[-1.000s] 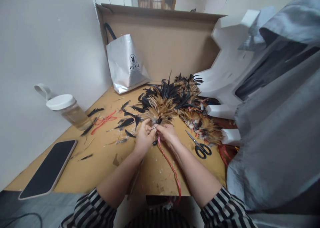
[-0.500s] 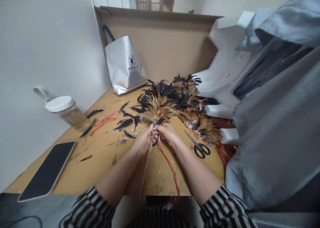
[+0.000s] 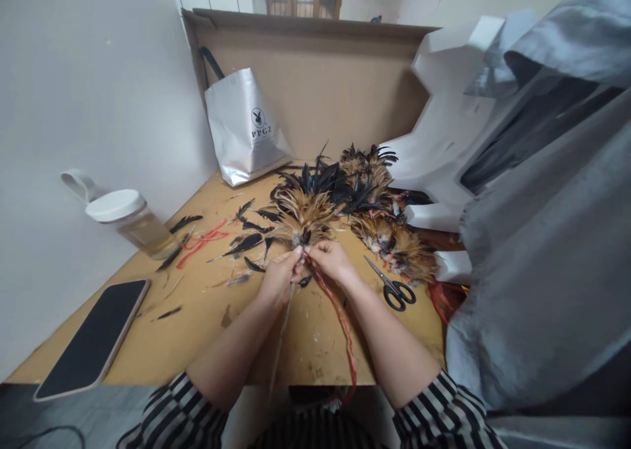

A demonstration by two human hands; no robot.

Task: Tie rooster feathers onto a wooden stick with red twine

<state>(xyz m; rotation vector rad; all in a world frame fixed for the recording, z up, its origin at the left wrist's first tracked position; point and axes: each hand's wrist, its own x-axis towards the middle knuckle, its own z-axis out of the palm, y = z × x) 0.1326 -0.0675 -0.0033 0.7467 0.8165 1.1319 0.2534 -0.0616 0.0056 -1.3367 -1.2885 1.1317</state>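
In the head view, my left hand (image 3: 280,275) is closed at the base of a bundle of feathers (image 3: 306,213), brown with black tips, that fans out away from me. A thin pale cord or stick (image 3: 282,344) runs from under that hand toward the table's front edge. My right hand (image 3: 333,262) pinches beside the base, its fingertips close to the left ones. From these fingers a red plastic string (image 3: 341,314) hangs down past the front edge. The exact grip at the binding point is partly hidden by my fingers.
Black-handled scissors (image 3: 398,293) lie right of my hands. More feather bundles (image 3: 394,242) are behind them. Loose black feathers (image 3: 246,243) and red string scraps (image 3: 203,242) lie left, near a lidded cup (image 3: 142,229) and phone (image 3: 93,340). A silver bag (image 3: 241,130) stands behind.
My hands have drawn slightly apart at the base of the bundle, the left shifting a little left. The feather bundle and the pale cord or stick have also shifted slightly left.
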